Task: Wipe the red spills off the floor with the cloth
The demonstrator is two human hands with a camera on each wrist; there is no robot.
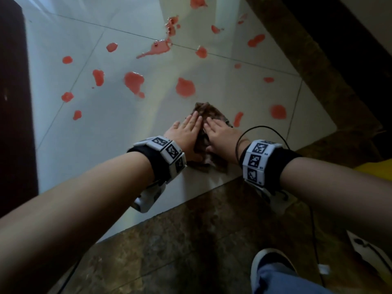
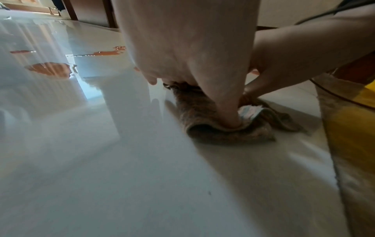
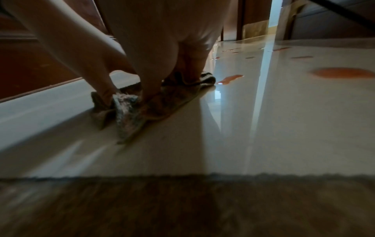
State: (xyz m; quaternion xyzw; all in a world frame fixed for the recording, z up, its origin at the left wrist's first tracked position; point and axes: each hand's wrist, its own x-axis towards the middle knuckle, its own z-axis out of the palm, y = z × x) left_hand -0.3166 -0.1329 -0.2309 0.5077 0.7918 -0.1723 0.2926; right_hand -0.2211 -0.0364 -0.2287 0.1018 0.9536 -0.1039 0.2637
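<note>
A crumpled brown cloth [image 1: 212, 111] lies on the glossy white tile floor [image 1: 106, 145]. My left hand [image 1: 188, 128] and right hand [image 1: 218, 130] press flat on it side by side, fingers straight and pointing away from me. In the left wrist view my left thumb [image 2: 229, 115] digs into the cloth [image 2: 202, 115]. In the right wrist view the cloth [image 3: 172, 99] bunches under both hands. Several red spills dot the tiles ahead. The closest are a round spill [image 1: 185, 87] just beyond the cloth and a streak [image 1: 238, 119] at its right.
A dark brown stone border [image 1: 191, 230] runs along the near edge and up the right side. A dark wooden panel [image 1: 12, 102] stands at the left. My shoe [image 1: 269, 264] is at the bottom right, with a yellow object [image 1: 373, 166] at the right.
</note>
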